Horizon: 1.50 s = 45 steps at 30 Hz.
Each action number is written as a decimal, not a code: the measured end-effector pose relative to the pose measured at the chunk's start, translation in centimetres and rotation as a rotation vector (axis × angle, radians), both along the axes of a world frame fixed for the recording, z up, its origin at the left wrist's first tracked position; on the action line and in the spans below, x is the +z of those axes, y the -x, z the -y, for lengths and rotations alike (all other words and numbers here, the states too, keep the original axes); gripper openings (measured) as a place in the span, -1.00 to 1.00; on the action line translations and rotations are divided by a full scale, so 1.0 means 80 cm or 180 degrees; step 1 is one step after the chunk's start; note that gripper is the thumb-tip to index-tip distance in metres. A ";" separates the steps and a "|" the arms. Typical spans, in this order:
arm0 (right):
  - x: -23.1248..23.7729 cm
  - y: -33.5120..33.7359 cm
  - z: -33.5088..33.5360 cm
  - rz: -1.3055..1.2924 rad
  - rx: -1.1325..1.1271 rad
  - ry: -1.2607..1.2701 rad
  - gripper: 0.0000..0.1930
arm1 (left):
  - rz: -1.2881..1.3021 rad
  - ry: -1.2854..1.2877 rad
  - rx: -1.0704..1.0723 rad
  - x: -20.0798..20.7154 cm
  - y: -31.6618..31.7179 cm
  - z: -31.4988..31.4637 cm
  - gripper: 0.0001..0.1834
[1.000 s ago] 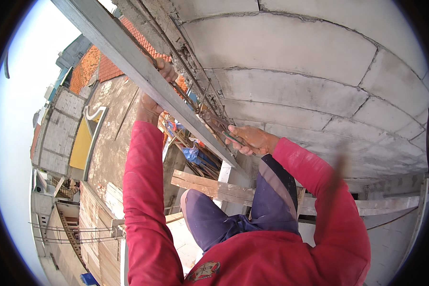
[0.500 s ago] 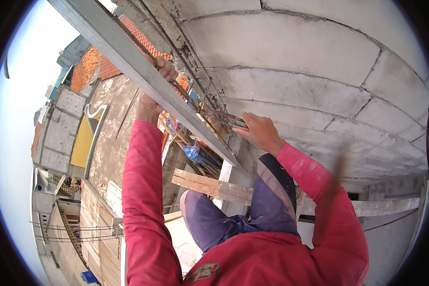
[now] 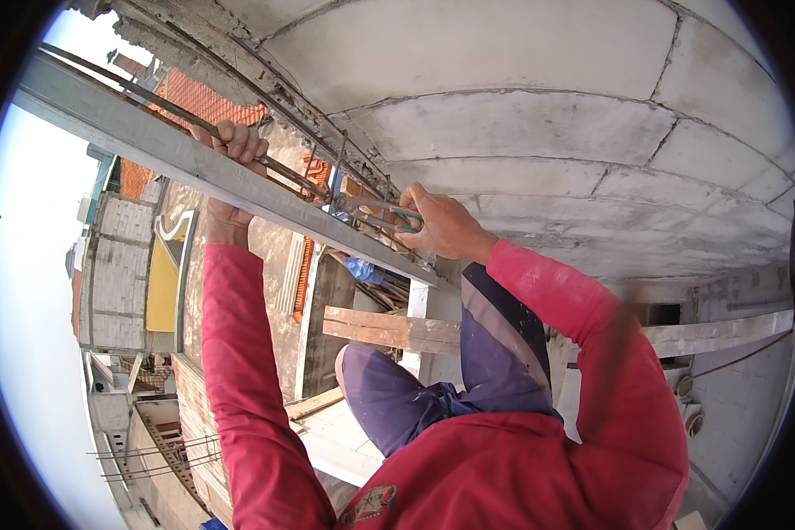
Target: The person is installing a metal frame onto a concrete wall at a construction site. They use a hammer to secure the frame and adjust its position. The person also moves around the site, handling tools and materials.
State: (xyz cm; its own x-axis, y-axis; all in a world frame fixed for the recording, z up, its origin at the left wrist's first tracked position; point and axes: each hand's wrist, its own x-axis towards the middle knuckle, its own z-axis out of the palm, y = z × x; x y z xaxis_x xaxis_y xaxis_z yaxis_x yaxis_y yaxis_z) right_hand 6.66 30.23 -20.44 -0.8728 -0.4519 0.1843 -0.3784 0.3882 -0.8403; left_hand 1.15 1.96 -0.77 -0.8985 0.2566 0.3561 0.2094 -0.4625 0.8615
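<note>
My left hand (image 3: 241,141) reaches around a long pale grey beam (image 3: 132,124), its fingers curled over a steel rebar (image 3: 283,170) along the beam's upper side. Below the beam, the wrist and part of the palm show. In my right hand (image 3: 446,223) is a pair of pincers (image 3: 362,205) with green on its handles. The pincers' jaws point left, at the spot where thinner steel bars meet the rebar. Whether they grip a wire there is too small to tell.
A wall of large grey blocks (image 3: 521,128) rises on the right, with more rebar (image 3: 265,95) along its broken edge. A wooden plank (image 3: 389,329) crosses before my knees. Rooftops (image 3: 208,99) and a lower building lie to the left, far below.
The beam and rebar now lie flatter across the view, and both hands appear farther left. The left hand still grips and the right still holds the pincers, their handles turned somewhat.
</note>
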 end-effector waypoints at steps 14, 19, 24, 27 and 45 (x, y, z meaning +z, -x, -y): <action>0.010 0.013 -0.005 0.3077 0.1475 0.1421 -0.49 | -0.0047 -0.0003 0.0011 -0.001 0.000 0.000 -0.52; 0.001 0.004 0.005 0.2034 0.1258 0.0772 -0.50 | -0.0028 0.0047 0.0011 0.001 -0.001 -0.001 -0.51; 0.009 0.005 -0.008 -0.0740 -0.0342 -0.0157 -0.61 | -0.0012 0.0005 0.0077 0.001 -0.002 -0.003 -0.51; 0.013 0.006 -0.012 -0.1347 -0.0324 -0.0365 -0.61 | -0.0013 -0.0003 0.0035 0.001 -0.001 -0.004 -0.51; 0.033 -0.046 -0.055 0.1728 0.0047 0.0940 -0.63 | 0.0176 -0.0283 -0.0190 -0.005 -0.001 0.002 -0.43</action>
State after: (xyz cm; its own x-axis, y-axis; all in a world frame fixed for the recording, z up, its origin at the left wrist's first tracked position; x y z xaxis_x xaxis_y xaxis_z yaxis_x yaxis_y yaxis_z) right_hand 10.32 34.60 -17.78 -0.8712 -0.4622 -0.1653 0.1299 0.1077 -0.9857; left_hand 1.27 1.84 -1.16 -0.9014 0.2799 0.3303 0.1326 -0.5480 0.8259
